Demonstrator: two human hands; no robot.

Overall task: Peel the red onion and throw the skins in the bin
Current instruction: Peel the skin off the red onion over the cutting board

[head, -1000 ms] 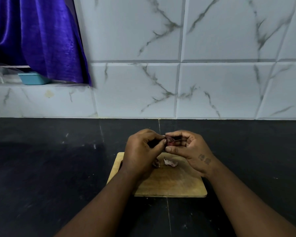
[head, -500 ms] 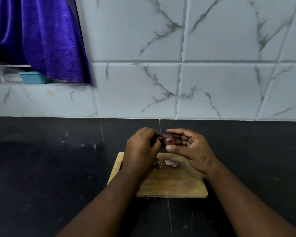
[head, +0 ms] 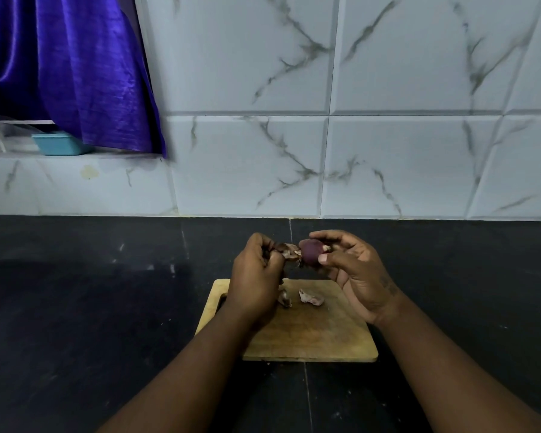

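- The red onion is held up in the air above the far edge of the wooden cutting board, between the two hands.
- The right hand has the onion in its grip: the thumb presses on the near side and the fingers curl over the top and far side.
- The left hand has a narrow grip, its fingertips pinching a strip of dry skin that stretches from the hand to the onion's left side and is still joined to it.
- The part of the onion that shows is smooth and purple.
- Two loose skin pieces lie on the board: a pale one near the middle of the far half, and a darker one just beside the left hand.
- The board sits on a dark bench in front of a marbled tile wall.
- At the far left, a purple curtain hangs over a ledge that carries a small blue tub.
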